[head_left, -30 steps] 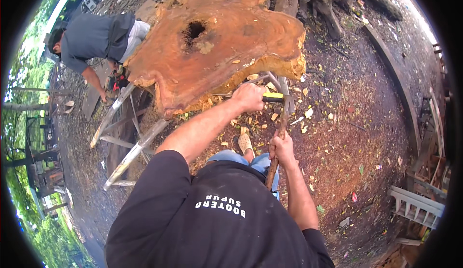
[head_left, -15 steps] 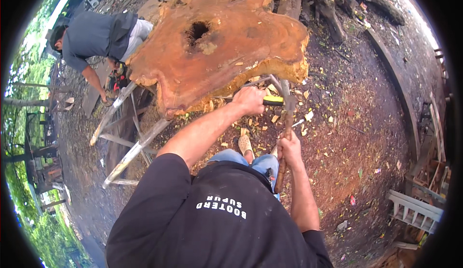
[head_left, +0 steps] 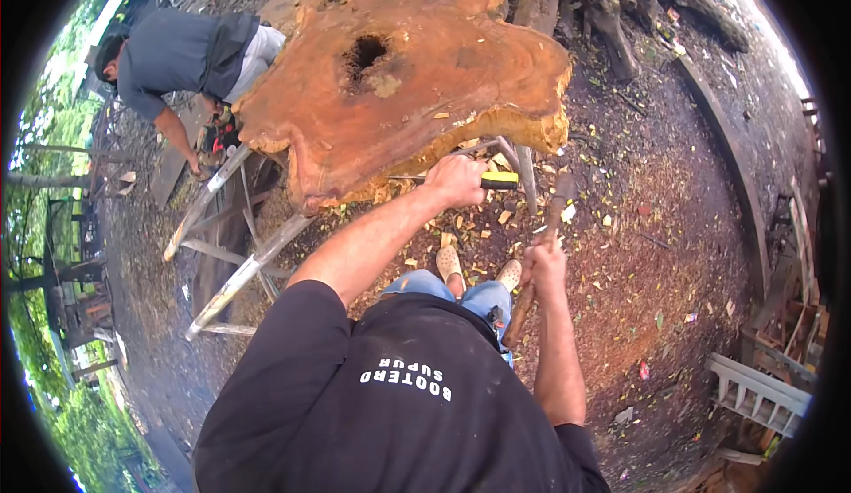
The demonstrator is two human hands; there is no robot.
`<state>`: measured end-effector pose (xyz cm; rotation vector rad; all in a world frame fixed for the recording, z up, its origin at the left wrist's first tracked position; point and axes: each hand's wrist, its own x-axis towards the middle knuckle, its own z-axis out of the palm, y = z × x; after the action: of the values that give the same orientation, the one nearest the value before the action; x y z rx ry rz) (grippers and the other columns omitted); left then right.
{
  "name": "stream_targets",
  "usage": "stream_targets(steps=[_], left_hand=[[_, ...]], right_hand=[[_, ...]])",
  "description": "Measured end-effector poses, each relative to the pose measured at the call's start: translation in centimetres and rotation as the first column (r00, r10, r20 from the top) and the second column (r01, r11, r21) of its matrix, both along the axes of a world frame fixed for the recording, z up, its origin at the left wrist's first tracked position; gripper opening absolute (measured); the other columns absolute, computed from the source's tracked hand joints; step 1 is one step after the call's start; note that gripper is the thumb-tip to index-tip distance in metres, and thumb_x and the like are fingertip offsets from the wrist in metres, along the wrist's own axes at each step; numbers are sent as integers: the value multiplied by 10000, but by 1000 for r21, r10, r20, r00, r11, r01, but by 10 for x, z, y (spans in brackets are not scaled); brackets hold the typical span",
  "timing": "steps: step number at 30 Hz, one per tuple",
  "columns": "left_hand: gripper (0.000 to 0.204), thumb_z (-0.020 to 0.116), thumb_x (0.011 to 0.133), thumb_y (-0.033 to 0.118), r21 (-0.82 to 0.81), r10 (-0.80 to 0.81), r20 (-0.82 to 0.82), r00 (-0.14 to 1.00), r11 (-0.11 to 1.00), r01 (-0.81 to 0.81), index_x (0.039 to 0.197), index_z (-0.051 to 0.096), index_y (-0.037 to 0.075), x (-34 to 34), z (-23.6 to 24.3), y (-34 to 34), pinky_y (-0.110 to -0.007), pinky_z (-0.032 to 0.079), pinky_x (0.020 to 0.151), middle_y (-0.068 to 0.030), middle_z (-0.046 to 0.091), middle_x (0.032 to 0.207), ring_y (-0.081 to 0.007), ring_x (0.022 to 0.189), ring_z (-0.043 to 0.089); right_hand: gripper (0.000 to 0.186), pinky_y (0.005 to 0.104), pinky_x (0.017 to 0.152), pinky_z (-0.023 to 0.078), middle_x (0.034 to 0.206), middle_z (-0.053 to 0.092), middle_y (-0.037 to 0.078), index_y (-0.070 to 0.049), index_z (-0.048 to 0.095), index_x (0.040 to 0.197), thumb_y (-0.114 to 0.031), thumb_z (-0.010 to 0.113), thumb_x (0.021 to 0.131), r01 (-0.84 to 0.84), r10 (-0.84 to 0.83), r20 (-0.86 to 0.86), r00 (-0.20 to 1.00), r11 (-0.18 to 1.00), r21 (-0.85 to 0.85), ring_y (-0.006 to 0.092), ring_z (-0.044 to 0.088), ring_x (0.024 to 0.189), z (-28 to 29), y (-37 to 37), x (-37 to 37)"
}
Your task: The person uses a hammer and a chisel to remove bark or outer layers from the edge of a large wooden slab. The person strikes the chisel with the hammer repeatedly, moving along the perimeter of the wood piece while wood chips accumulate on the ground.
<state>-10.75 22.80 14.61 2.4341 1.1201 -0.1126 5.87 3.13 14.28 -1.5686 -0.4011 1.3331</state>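
My left hand (head_left: 456, 181) is closed around the yellow-and-black handle of a chisel (head_left: 500, 180). Its thin blade points left, to the near edge of a thick reddish-brown wood slab (head_left: 443, 76); the tip's exact contact is hard to see. In my right hand (head_left: 544, 264) is a wooden stick (head_left: 560, 199), gripped around its middle. The stick's upper end stands to the right of the chisel handle, apart from it. A dark hole (head_left: 365, 52) opens in the slab's top, and pale freshly cut wood shows along its edge.
Metal legs (head_left: 253, 267) carry the slab and jut out at the left. Beyond them a co-worker (head_left: 182, 63) bends over a red-and-black power tool (head_left: 217, 138). Wood chips lie around my light clogs (head_left: 449, 265). Logs (head_left: 612, 23) and a long plank (head_left: 727, 138) lie at the right.
The stick's upper end has swung right, away from the chisel handle, with my right hand shifting slightly right. My left hand has stayed nearly in place on the chisel.
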Motion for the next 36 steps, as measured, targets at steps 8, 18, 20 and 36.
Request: stream_targets(steps=[8,18,20,36], left_hand=[[218,615,692,185,4,0,-8,1000,1000,0,863,667,60,5,0,-3,-493,553,781,-192,704,819,-366,820,692],[273,612,693,162,-71,93,-61,994,993,-97,935,709,83,8,9,1,-471,558,804,-189,714,858,-355,862,700],[239,605,685,151,-34,130,-22,991,991,-131,894,694,74,3,11,1,-459,553,828,-183,706,831,-357,850,695],[251,636,684,175,-46,223,-47,974,973,-225,911,704,93,-4,-1,10,-465,562,810,-165,713,842,-345,836,701]], right_hand=[[185,262,352,435,669,533,45,-40,464,983,-30,548,818,-257,253,-126,959,966,-18,121,488,400,2,8,-19],[152,274,336,426,637,512,40,-46,442,949,-16,521,822,67,-54,-111,992,991,118,129,473,382,1,22,-6],[194,267,341,422,646,520,33,-30,467,981,-2,541,804,-322,322,-12,947,945,-52,135,483,388,8,26,-13],[149,277,347,444,620,482,17,-74,445,949,-16,502,824,107,-94,-137,986,990,94,114,468,413,5,30,11]])
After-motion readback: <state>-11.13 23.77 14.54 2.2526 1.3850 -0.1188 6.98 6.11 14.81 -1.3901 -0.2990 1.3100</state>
